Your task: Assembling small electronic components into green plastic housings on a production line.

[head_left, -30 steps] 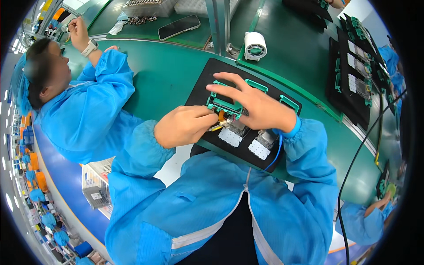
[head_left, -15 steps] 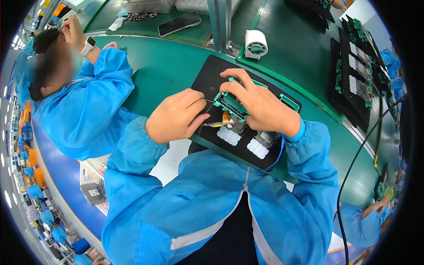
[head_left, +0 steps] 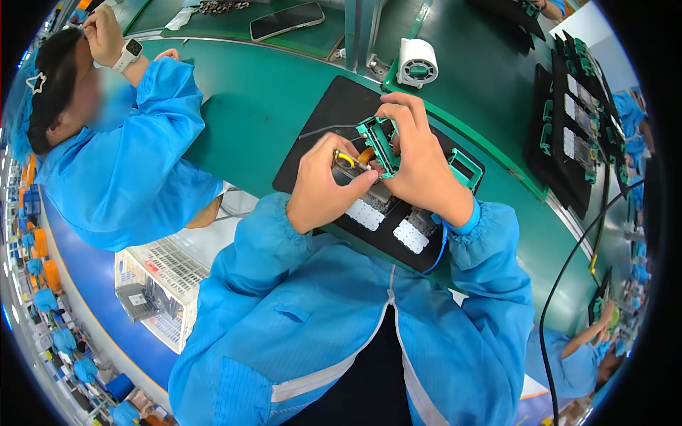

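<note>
My right hand (head_left: pixel 426 160) grips a green plastic frame (head_left: pixel 379 148), which is tilted up above a black tray (head_left: pixel 332 106). Close against it, my left hand (head_left: pixel 320 181) is closed, thumb and fingers pinching a small metallic part (head_left: pixel 344 162) with a yellow edge. An orange flex cable (head_left: pixel 366 155) shows between that part and the frame. A thin dark rod (head_left: pixel 327 130) sticks out behind my left fingers; whether they hold it is hidden. Below my hands lie two circuit boards with pale plates (head_left: pixel 366 214) (head_left: pixel 411 236). Another green frame (head_left: pixel 466 169) sits beyond my right hand.
A co-worker in blue (head_left: pixel 131 153) sits at the left. A white fan (head_left: pixel 418 62) and a phone (head_left: pixel 286 21) lie past the tray. Loaded black trays (head_left: pixel 548 142) stand at right, near a hanging black cable (head_left: pixel 550 305). A white crate (head_left: pixel 186 312) is lower left.
My left hand has moved right and closed in on the frame, now pinching the metallic part. The green frame has turned more upright in my right hand. The view has shifted slightly.
</note>
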Available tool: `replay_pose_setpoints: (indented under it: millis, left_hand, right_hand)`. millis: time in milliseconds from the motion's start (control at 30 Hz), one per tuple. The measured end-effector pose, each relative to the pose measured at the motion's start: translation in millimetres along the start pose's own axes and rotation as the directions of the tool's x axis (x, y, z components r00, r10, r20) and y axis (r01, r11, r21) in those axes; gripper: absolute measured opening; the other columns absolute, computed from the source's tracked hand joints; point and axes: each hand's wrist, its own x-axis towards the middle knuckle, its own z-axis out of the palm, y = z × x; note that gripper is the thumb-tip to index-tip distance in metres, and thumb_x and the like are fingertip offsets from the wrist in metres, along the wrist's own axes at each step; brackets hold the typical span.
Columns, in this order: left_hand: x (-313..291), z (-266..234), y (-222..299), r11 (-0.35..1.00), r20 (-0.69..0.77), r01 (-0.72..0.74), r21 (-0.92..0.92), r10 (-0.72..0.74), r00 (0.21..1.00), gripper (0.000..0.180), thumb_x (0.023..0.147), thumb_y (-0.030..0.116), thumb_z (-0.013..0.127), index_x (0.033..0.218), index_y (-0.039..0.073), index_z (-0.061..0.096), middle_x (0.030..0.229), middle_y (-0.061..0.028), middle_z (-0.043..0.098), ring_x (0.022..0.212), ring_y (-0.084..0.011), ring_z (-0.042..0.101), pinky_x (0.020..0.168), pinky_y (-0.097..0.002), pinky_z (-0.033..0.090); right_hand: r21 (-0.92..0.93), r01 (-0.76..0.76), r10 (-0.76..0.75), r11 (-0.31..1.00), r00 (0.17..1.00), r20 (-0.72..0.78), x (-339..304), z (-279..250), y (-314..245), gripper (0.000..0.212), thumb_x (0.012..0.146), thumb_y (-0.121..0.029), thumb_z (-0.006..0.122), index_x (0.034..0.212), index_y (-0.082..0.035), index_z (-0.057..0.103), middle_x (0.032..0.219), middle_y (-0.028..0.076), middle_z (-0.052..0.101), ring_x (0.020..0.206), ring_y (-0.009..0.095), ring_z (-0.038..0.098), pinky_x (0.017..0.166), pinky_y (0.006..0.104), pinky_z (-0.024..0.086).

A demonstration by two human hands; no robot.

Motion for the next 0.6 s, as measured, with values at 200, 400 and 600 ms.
replay_pose_setpoints:
  millis: [200,400,600]
  left_hand:
    - [9.3,1.8,-10.4,0.986,0.064,-0.05,0.158,0.04,0.997,0.043,0.067,0.016,0.082,0.098,0.002,0.056,0.1,-0.0111,0.057,0.097,-0.0306,0.055,0.085,-0.0414,0.041]
    - [10.3,8.2,-16.7,0.957,0.023,-0.138,0.253,0.137,0.99,0.051,0.069,0.017,0.08,0.109,0.003,0.054,0.104,-0.0092,0.055,0.104,-0.0283,0.052,0.096,-0.043,0.031]
    - [16.5,5.8,-21.5,0.959,0.103,-0.161,0.235,0.14,0.985,0.049,0.072,0.021,0.079,0.108,0.002,0.052,0.103,-0.0106,0.054,0.102,-0.029,0.051,0.096,-0.0438,0.03]
  right_hand:
    - [-0.018,-0.007,0.008,1.0,0.999,0.054,-7.1,10.8,10.6,0.071,0.061,0.003,0.079,0.122,-0.005,0.044,0.129,0.02,0.041,0.089,0.045,0.062,0.073,0.0465,0.056]
    - [-0.015,-0.044,0.045,0.999,0.999,0.027,-11.8,12.9,15.3,0.073,0.061,0.004,0.079,0.124,-0.004,0.042,0.128,0.021,0.041,0.09,0.046,0.062,0.072,0.0471,0.056]
    - [-0.043,-0.057,0.058,0.997,0.998,0.022,-12.1,16.2,18.6,0.072,0.061,0.005,0.078,0.123,-0.004,0.042,0.126,0.02,0.041,0.089,0.046,0.062,0.072,0.0471,0.056]
